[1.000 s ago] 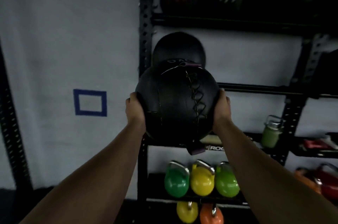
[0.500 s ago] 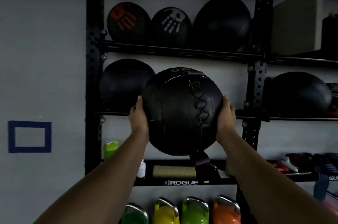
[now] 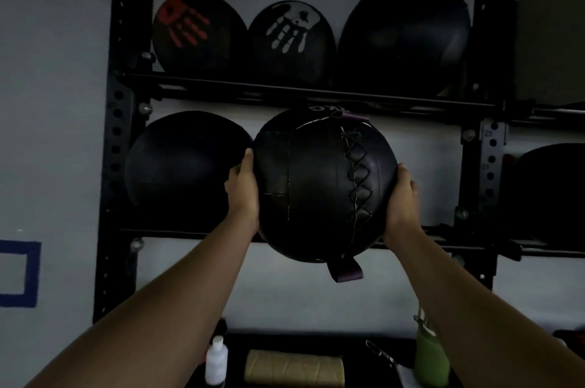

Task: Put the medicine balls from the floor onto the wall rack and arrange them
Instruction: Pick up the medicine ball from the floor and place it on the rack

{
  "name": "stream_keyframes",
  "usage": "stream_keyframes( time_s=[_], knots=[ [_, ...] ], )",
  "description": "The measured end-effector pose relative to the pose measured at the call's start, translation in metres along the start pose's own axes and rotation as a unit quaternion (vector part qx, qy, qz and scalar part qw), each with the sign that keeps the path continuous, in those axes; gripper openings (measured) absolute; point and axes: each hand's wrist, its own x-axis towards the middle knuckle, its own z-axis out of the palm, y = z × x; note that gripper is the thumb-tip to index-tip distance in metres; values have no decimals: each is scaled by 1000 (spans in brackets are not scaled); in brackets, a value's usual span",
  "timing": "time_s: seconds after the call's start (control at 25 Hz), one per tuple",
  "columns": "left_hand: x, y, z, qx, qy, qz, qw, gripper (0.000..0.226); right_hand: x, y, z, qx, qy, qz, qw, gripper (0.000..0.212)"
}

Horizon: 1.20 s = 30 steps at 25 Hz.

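Observation:
I hold a black laced medicine ball [image 3: 319,185] with a purple strap between both hands, at the level of the middle shelf [image 3: 190,233] of the black wall rack [image 3: 110,166]. My left hand [image 3: 242,194] presses its left side and my right hand [image 3: 402,197] its right side. A plain black ball [image 3: 186,166] rests on that shelf just left of it. On the top shelf sit a ball with a red handprint [image 3: 196,33], one with a white handprint [image 3: 289,39] and a larger plain ball [image 3: 403,36].
Another dark ball [image 3: 550,191] lies in the rack's right bay. The low shelf holds a white bottle [image 3: 217,362], a tan roll [image 3: 294,368] and a green bottle [image 3: 432,356]. A blue tape square [image 3: 22,273] marks the wall at left.
The ball has risen and gone forward toward the middle shelf, beside the plain ball. My view has tilted up and come closer; the kettlebells have dropped out of sight.

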Motion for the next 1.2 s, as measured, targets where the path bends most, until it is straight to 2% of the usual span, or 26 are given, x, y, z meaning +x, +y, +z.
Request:
stream_keyframes(
  time_s=[0.2, 0.32, 0.48, 0.56, 0.72, 0.84, 0.96, 1.2],
  knots=[
    [69, -20, 28, 12, -7, 13, 1000, 102, 78, 18, 18, -8, -9, 18, 1000, 62],
    [95, -35, 34, 3, 6, 6, 1000, 103, 111, 36, 28, -12, -15, 17, 1000, 53],
    [113, -55, 47, 60, 89, 52, 993, 105, 154, 64, 41, -20, -34, 8, 999, 44],
    [119, -61, 59, 95, 105, 61, 988, 101, 176, 74, 47, -51, -48, -17, 997, 45],
    [131, -85, 75, 197, 134, 93, 967, 76, 203, 93, 62, -166, -103, -103, 975, 51],
    [139, -104, 84, 238, 191, 150, 940, 68, 212, 107, 69, -175, -89, -140, 970, 50],
    [143, -109, 88, 239, 216, 166, 932, 66, 215, 108, 69, -177, -89, -144, 970, 51],
    [129, -98, 82, 303, 175, 158, 923, 65, 211, 91, 53, -210, -157, -114, 958, 53]
  ],
)
